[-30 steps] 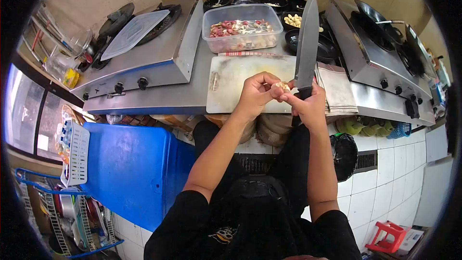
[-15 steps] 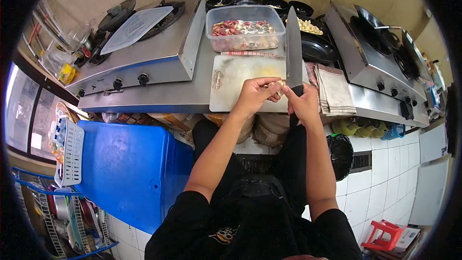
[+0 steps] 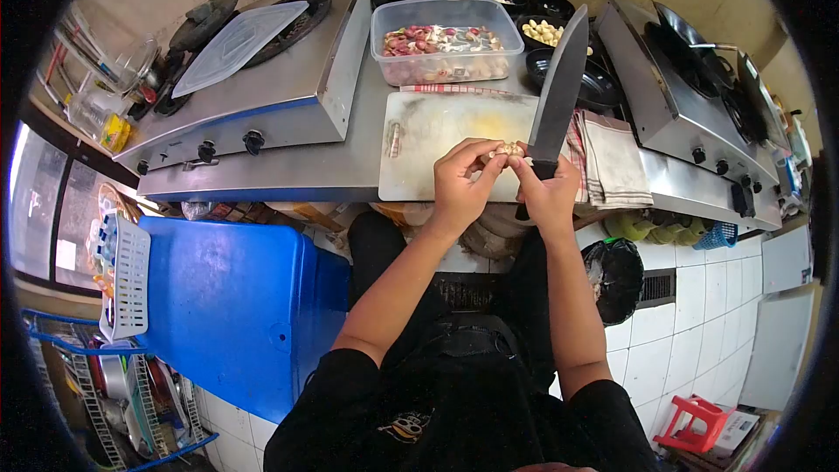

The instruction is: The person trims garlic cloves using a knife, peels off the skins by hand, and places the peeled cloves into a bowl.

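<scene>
Two hands near frame centre, both mostly closed: left hand (image 3: 463,183) pinches a garlic piece (image 3: 508,149) at the fingertips; right hand (image 3: 552,194) wraps the handle of a chef's knife (image 3: 559,79), blade pointing to the top of the frame, thumb up against the garlic. Some right fingers hidden, can't tell their curl. Garlic is above the right part of the white cutting board (image 3: 418,149). I'd call it light, firm inside, papery skin likely to flake or slip; pinch its sides, gently. Knife looks stiff, probably blade-heavy; I'd grip only the black handle. Plastic tub (image 3: 446,71) with shallots (image 3: 419,38), upper middle, well apart.
</scene>
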`<move>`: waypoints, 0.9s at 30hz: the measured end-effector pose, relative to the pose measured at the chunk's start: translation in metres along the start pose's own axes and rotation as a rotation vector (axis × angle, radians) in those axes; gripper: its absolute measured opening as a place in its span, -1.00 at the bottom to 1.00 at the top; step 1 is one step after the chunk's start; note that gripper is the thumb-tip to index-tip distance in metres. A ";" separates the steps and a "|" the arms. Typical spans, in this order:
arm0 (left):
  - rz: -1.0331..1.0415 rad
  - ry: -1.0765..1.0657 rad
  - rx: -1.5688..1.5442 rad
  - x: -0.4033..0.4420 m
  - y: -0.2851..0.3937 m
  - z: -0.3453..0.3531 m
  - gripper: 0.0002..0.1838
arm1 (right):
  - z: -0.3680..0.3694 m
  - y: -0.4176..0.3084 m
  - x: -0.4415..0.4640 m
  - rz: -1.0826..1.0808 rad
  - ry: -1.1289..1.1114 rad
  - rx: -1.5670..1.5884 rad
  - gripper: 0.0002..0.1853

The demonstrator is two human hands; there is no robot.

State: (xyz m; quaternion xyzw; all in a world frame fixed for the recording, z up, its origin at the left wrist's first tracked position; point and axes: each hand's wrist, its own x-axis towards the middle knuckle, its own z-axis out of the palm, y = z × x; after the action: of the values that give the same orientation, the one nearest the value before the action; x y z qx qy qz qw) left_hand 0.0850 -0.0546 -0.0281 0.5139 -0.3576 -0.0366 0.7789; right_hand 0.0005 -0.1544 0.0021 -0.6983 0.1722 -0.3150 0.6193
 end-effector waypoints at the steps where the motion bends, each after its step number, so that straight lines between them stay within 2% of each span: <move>1: 0.045 0.038 0.070 -0.001 -0.001 0.001 -0.80 | 0.002 0.001 0.000 -0.018 0.035 -0.009 -0.78; 3: 0.088 0.074 0.141 -0.001 0.000 0.003 -0.79 | 0.007 0.003 -0.003 -0.033 0.072 -0.016 -0.77; 5: 0.253 0.142 0.363 -0.001 0.004 0.006 -0.77 | 0.011 0.003 -0.007 -0.063 0.142 0.023 -0.77; 6: 0.252 0.142 0.363 -0.002 0.002 0.006 -0.77 | 0.011 0.005 -0.008 -0.062 0.142 0.023 -0.77; 8: 0.402 0.178 0.476 -0.003 -0.002 0.004 -0.75 | 0.012 0.013 -0.010 -0.119 0.166 -0.042 -0.77; 15: 0.276 0.314 0.239 -0.012 0.005 0.016 -0.75 | 0.027 0.023 -0.022 -0.313 0.285 0.018 -0.79; 19: 0.484 0.284 0.417 -0.012 0.008 0.011 -0.73 | 0.032 0.025 -0.026 -0.452 0.343 -0.019 -0.76; 20: 0.569 0.246 0.504 -0.011 0.010 0.009 -0.73 | 0.031 0.023 -0.028 -0.454 0.343 -0.018 -0.76; 22: 0.596 0.225 0.510 -0.012 0.014 0.010 -0.73 | 0.031 0.007 -0.032 -0.194 0.259 0.224 -0.75; 25: 0.619 0.187 0.519 -0.017 0.017 0.010 -0.72 | 0.028 -0.008 -0.031 -0.153 0.235 0.315 -0.73; 27: 0.513 0.201 0.416 -0.018 0.022 0.015 -0.74 | 0.025 -0.007 -0.029 -0.158 0.220 0.368 -0.70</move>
State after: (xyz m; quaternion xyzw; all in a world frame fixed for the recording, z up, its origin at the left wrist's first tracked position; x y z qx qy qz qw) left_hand 0.0556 -0.0487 -0.0162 0.5561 -0.3967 0.2850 0.6724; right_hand -0.0057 -0.1162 0.0016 -0.5463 0.1231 -0.4630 0.6870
